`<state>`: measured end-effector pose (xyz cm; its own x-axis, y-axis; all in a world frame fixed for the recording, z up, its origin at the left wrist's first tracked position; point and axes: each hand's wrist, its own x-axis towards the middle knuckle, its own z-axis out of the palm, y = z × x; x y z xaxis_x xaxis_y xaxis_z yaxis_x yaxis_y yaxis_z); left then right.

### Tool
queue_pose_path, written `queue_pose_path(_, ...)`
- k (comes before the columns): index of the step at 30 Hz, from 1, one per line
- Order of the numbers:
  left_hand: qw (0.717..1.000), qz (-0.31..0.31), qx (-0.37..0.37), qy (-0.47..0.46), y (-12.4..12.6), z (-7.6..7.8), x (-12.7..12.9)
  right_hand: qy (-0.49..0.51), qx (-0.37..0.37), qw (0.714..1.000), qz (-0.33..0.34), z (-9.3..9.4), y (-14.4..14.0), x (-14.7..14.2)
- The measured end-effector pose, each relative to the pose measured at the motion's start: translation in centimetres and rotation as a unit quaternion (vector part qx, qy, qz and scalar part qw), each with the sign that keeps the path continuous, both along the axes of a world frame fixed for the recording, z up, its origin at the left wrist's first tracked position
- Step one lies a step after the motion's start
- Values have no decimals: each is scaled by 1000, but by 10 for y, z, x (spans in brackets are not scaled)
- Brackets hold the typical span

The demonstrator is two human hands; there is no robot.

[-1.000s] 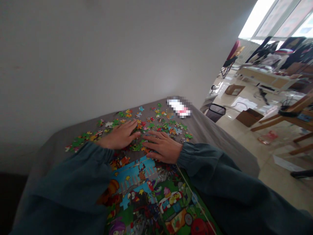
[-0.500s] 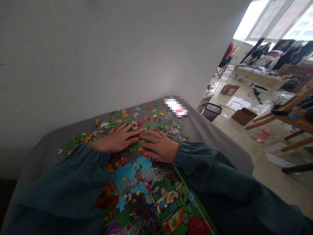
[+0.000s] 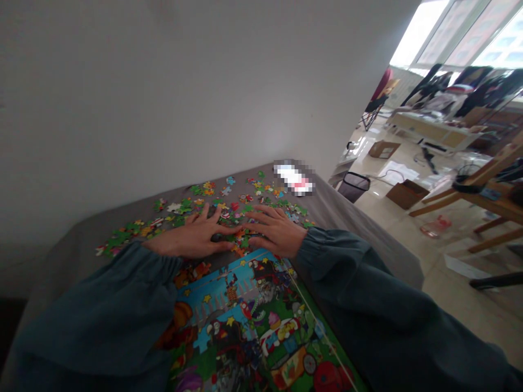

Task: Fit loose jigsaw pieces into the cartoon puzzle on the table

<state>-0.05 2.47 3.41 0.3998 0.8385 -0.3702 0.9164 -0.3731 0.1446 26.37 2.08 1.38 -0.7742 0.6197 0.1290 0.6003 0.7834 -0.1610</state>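
Loose jigsaw pieces [image 3: 186,206], mostly green with orange, blue and white ones, lie spread across a grey cloth-covered table. My left hand [image 3: 195,235] rests among them with its fingers apart. Facing it, my right hand [image 3: 274,230] lies over more pieces, fingers stretched out to the left. Both hands touch the pile, and neither grips a piece that I can see; pieces under the palms are hidden. Nearer to me is a partly assembled cartoon puzzle [image 3: 245,321] with blue sky, stars and characters. My left sleeve covers part of its left side.
A blurred-out bright phone-like object [image 3: 293,178] lies at the table's back right corner. A pale wall [image 3: 183,98] rises behind the table. On the floor to the right are a dark bin [image 3: 353,186], a cardboard box [image 3: 407,194] and a wooden chair [image 3: 486,190].
My right hand has moved up and slightly right, off the puzzle's top edge, uncovering its upper right part. My left hand's fingers have spread wider and shifted slightly.
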Motion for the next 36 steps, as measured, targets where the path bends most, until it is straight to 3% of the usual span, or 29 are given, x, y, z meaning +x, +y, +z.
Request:
queue_pose_path(8,998,27,54,-32,5,-7,12,30,20,999,-31,-3,7,6)
queue_pose_path(14,980,37,153,-125,22,-9,-12,31,24,999,-33,-8,11,8)
queue_pose_path(17,973,50,189,-119,28,-11,-21,29,21,999,-21,-10,11,7)
queue_pose_path(25,987,60,146,-36,23,-26,-8,33,3,999,-19,-6,11,7)
queue_pose_path(36,988,59,137,-30,21,-24,-7,22,-2,999,-41,-11,11,5)
